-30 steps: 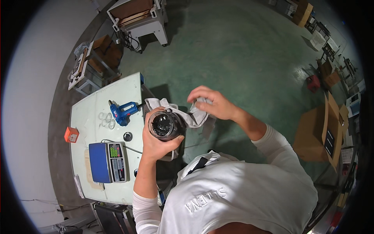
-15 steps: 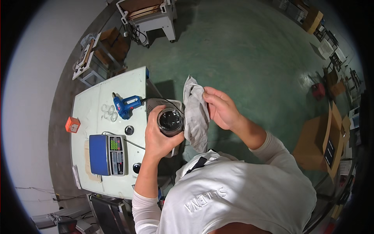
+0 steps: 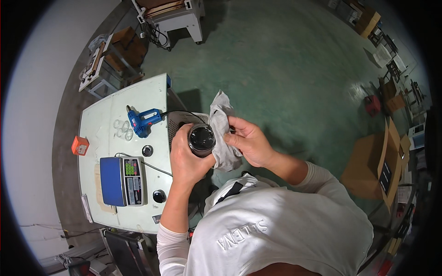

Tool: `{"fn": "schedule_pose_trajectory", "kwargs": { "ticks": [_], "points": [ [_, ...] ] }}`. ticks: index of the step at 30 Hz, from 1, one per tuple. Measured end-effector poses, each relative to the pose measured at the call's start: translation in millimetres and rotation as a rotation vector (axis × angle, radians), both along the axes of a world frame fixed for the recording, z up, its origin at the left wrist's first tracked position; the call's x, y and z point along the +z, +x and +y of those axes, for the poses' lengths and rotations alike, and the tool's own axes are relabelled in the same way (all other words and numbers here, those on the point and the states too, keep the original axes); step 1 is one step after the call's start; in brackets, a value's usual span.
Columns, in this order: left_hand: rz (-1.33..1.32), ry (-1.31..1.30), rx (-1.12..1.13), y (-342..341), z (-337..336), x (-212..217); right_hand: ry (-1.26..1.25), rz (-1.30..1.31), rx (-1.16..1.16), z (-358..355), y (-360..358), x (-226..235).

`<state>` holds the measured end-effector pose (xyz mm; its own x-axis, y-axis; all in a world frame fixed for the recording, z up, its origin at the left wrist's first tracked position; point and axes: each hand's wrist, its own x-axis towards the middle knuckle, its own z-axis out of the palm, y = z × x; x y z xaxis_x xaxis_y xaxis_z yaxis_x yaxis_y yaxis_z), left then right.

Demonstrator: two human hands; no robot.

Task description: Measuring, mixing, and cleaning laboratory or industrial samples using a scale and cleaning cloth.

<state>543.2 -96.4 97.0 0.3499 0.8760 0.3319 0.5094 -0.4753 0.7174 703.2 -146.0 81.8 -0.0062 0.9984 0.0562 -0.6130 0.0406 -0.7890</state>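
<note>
— Dark round glass-fronted cylinder (image 3: 201, 140): where do we have it, seen from the head camera?

— Just right of the pale green workbench (image 3: 99, 184), upright in our left hand (image 3: 188, 158), fingers wrapped around its side. Our right hand (image 3: 251, 143) pinches the crumpled grey cloth (image 3: 222, 133) against its right flank.

— So we judge this the wiping step?

— Likely. Next calls for drawing the cloth across the glossy top while our left holds firm. On the bench lie the blue corded hand tool (image 3: 142, 121) and blue weighing scale (image 3: 121, 180).

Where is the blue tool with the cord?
In the head view, the blue tool lies on the white table, left of the hands, beside clear rings and above the blue scale.
</note>
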Motion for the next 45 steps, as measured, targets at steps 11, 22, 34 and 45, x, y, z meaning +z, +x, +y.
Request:
{"fn": "schedule_pose_trajectory", "kwargs": {
  "ticks": [11,22,34,45],
  "points": [
    [0.055,0.094,-0.05,11,-4,-3,0.012,-0.179,-0.066,3,3,-7],
    [0.183,0.11,-0.122,10,-4,-13,0.141,-0.697,-0.101,18,21,-25],
    [0.112,-0.021,-0.189,11,-4,-10,0.167,-0.511,-0.155,41,48,-3],
    [0.042,-0.122,-0.196,0,-5,0,0.15,-0.502,-0.074,25,61,10]
  ]
}}
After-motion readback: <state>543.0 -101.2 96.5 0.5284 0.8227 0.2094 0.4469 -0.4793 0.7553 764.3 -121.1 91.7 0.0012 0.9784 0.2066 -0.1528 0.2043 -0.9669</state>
